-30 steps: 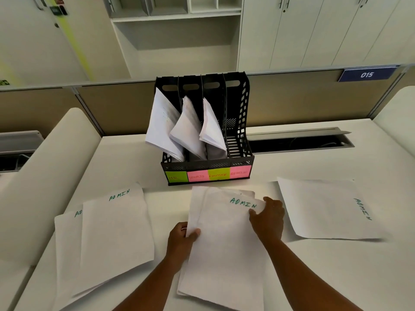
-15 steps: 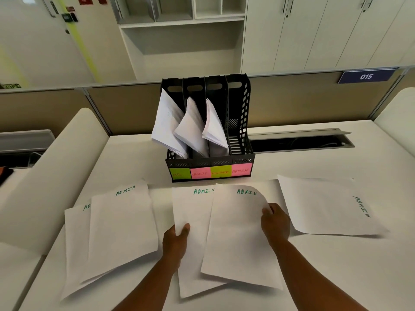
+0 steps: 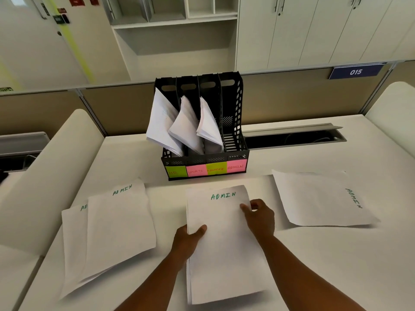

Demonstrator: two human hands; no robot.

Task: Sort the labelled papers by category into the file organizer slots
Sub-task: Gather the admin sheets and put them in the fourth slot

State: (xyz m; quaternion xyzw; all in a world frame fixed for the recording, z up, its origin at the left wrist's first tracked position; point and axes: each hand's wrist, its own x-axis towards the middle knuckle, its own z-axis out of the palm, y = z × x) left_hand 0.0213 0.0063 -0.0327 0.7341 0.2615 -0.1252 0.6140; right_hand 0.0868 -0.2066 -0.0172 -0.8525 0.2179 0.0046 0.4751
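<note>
Left hand (image 3: pixel 188 240), right hand (image 3: pixel 260 217), gripping ADMIN sheets (image 3: pixel 224 243) between

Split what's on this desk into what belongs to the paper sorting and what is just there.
Part of the job:
file organizer
ADMIN stack, in left hand and right hand
overlapping ADMIN sheets
turned ADMIN sheet
slot labels

Just there:
015 sign
cable tray
cabinets

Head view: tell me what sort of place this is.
Most likely an office workstation. A desk backs onto a low partition bearing a numbered plate reading 015, with white storage cabinets behind, and a black file organizer labelled HR, Sports, Finance, Admin.
</note>
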